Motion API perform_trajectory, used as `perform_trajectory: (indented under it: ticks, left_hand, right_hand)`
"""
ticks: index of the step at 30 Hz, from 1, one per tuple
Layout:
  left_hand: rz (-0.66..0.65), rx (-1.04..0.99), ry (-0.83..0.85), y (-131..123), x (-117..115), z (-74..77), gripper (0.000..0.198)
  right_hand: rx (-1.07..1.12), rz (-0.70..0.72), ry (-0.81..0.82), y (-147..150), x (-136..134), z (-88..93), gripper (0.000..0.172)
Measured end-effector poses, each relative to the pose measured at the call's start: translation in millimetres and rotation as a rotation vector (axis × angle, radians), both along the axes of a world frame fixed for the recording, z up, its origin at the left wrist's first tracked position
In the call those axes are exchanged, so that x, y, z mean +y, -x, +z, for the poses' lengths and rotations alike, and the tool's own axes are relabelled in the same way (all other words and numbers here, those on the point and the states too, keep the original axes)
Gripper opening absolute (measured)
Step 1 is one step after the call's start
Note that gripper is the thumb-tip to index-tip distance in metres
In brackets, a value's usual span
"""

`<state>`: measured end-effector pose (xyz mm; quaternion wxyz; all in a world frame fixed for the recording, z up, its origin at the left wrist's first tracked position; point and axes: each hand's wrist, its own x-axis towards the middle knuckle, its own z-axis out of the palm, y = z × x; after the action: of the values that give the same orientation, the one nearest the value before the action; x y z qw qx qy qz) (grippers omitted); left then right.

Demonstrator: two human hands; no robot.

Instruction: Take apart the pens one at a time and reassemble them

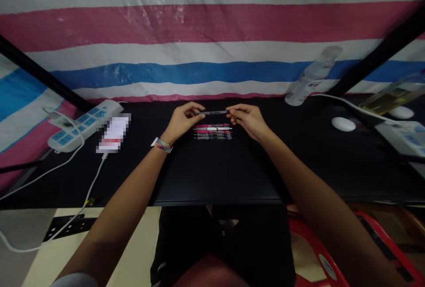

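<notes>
Striped sheeting [199, 24] in grey-white, red and blue fills the far side of my view, running from ten o'clock across to two. Below it spreads the black tabletop [219, 176], its near edge at six o'clock, with part of a red plastic seat [305, 231] showing beneath it toward five. At nine o'clock, near the left end, a white power strip [68, 139] with blue sockets lies at a slant; a clear bottle [307, 81] leans in view at two, and another bottle [392, 97] holding yellowish liquid is at three. Just beside the power strip, also at nine, lies a phone [113, 134], its screen blurred out and a white cable running from its near end. Both my hands meet around the centre: my left hand [181, 121], a patterned band [162, 145] at its wrist, pinches one end of a dark pen [214, 112] between thumb and fingers, and my right hand [249, 121] pinches the other end, so the pen stretches crosswise from nine to three. I cannot tell whether it touches the table. Toward six from it, a row of pens [214, 132], pink, white and dark, lies side by side.
</notes>
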<state>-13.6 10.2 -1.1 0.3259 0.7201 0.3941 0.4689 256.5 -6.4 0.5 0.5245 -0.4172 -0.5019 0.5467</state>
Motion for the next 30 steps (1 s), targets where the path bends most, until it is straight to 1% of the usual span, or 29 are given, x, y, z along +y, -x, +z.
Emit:
perform_trajectory:
  ticks: [1, 3, 4, 5, 6, 7, 8, 9, 10, 12, 14, 16, 17, 19, 20, 21, 23, 24, 25, 26, 28, 29, 30]
  left_hand:
    - [0.015, 0.025, 0.000, 0.3, 0.2, -0.1, 0.019]
    - [0.053, 0.064, 0.010, 0.7, 0.5, -0.6, 0.039]
    - [0.064, 0.060, 0.018, 0.8, 0.9, -1.1, 0.043]
    - [0.068, 0.037, 0.021, 0.8, 1.3, -1.7, 0.037]
    - [0.063, 0.007, 0.020, 0.8, 1.9, -2.6, 0.027]
    - [0.051, -0.019, 0.018, 0.7, 2.4, -3.5, 0.023]
    - [0.036, -0.032, 0.019, 0.5, 2.9, -4.4, 0.028]
    - [0.026, -0.025, 0.024, 0.2, 3.2, -5.3, 0.027]
    - [0.025, -0.008, 0.033, -0.2, 3.4, -6.1, 0.020]
    - [0.035, 0.007, 0.053, -1.3, 3.7, -7.5, 0.028]
    - [0.036, -0.032, 0.043, -2.4, 4.5, -8.6, 0.022]
    - [0.019, -0.055, 0.010, -2.9, 6.0, -9.7, 0.027]
    - [0.017, -0.048, -0.001, -2.8, 7.0, -10.3, 0.025]
    - [0.050, -0.023, -0.017, -2.3, 8.9, -11.4, 0.014]
    - [0.078, -0.019, -0.025, -2.0, 9.7, -11.9, 0.015]
    - [0.106, -0.024, -0.033, -1.6, 10.2, -12.2, 0.024]
    - [0.131, -0.041, -0.041, -1.0, 10.8, -12.3, 0.050]
    - [0.126, -0.041, -0.039, -0.8, 10.7, -12.0, 0.054]
    - [0.113, -0.034, -0.034, -0.5, 10.5, -11.6, 0.051]
    - [0.097, -0.020, -0.028, -0.3, 10.2, -11.1, 0.041]
    - [0.079, 0.016, -0.016, -0.2, 9.4, -9.8, 0.015]
    - [0.079, 0.033, -0.010, -0.4, 8.9, -9.2, 0.013]
    - [0.083, 0.045, -0.002, -0.7, 8.5, -8.6, 0.023]
  right_hand:
    - [0.004, 0.001, 0.003, 0.4, 0.2, -0.5, 0.018]
    - [0.014, 0.014, 0.004, 1.4, 0.3, -1.3, 0.018]
    - [0.018, 0.020, 0.005, 1.9, 0.3, -1.8, 0.017]
    - [0.023, 0.023, 0.008, 2.2, 0.4, -2.3, 0.017]
    - [0.027, 0.018, 0.014, 2.3, 0.7, -3.0, 0.017]
    - [0.031, 0.009, 0.023, 2.1, 1.3, -3.8, 0.016]
    - [0.036, -0.003, 0.035, 1.7, 2.1, -4.7, 0.015]
    - [0.041, -0.012, 0.046, 0.9, 3.1, -5.7, 0.014]
    - [0.045, -0.017, 0.056, 0.1, 4.2, -6.8, 0.013]
    - [0.056, -0.025, 0.066, -1.9, 6.4, -8.6, 0.012]
    - [0.070, -0.039, 0.064, -3.7, 8.3, -9.8, 0.013]
    - [0.096, -0.053, 0.064, -5.1, 9.5, -10.3, 0.013]
    - [0.110, -0.055, 0.068, -5.6, 9.8, -10.3, 0.013]
    - [0.133, -0.048, 0.076, -6.3, 10.3, -10.1, 0.015]
    - [0.136, -0.047, 0.080, -6.5, 10.4, -10.0, 0.015]
    - [0.132, -0.045, 0.084, -6.6, 10.5, -10.1, 0.016]
    - [0.111, -0.043, 0.091, -6.6, 10.7, -10.4, 0.018]
    - [0.098, -0.040, 0.093, -6.4, 10.8, -10.7, 0.019]
    - [0.086, -0.035, 0.094, -6.1, 10.9, -11.1, 0.020]
    - [0.077, -0.029, 0.095, -5.8, 10.9, -11.5, 0.021]
    - [0.072, -0.023, 0.101, -5.1, 11.0, -12.0, 0.020]
    - [0.075, -0.020, 0.105, -4.7, 10.9, -12.0, 0.019]
    - [0.080, -0.018, 0.110, -4.4, 10.8, -12.0, 0.018]
